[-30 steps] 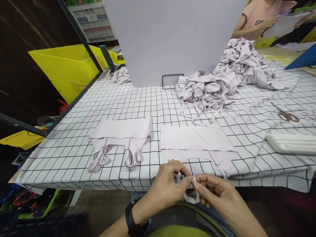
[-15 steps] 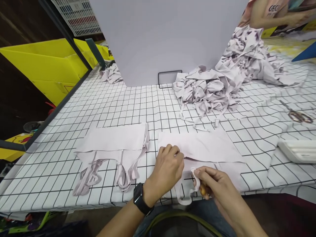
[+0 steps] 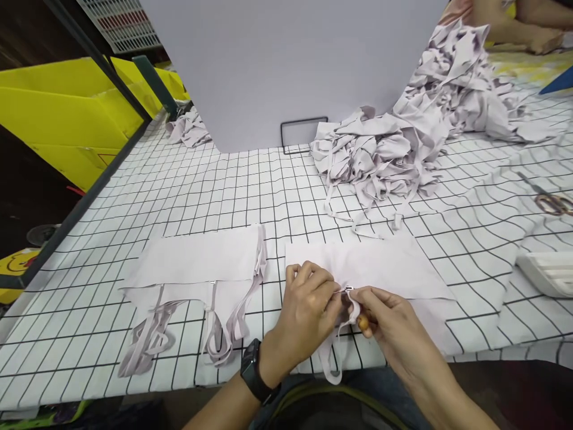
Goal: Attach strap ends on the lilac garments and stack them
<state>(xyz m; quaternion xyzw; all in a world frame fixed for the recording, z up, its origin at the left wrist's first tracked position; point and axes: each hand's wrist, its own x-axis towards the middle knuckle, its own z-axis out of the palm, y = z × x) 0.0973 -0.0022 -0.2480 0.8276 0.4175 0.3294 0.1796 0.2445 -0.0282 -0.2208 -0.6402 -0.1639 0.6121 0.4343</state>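
Note:
A pale pink fabric piece [image 3: 385,266] lies flat at the front of the table, folded, with a thin strap [image 3: 332,367] looping down over the table edge. My left hand [image 3: 310,307], with a black watch on its wrist, is closed on the fabric's lower edge. Between the fingertips of my right hand [image 3: 389,319] is the strap's end, with a small shiny clip [image 3: 348,289] right at the fabric edge; whether it is hooked on, I cannot tell. Something orange-brown [image 3: 363,325] shows under the right fingers. To the left lies a stack of similar strapped pieces [image 3: 197,260].
A heaped pile of pale pink fabric [image 3: 376,152] sits behind the hands. A large grey panel [image 3: 286,71] stands at the back. Scissors [image 3: 553,203] and a white tray [image 3: 548,272] lie right. Yellow boxes [image 3: 62,119] are left; another person's arm [image 3: 510,30] is far right.
My right hand has brought the strap end and clip up and left to the fabric edge beside my left hand. The camera view has shifted slightly.

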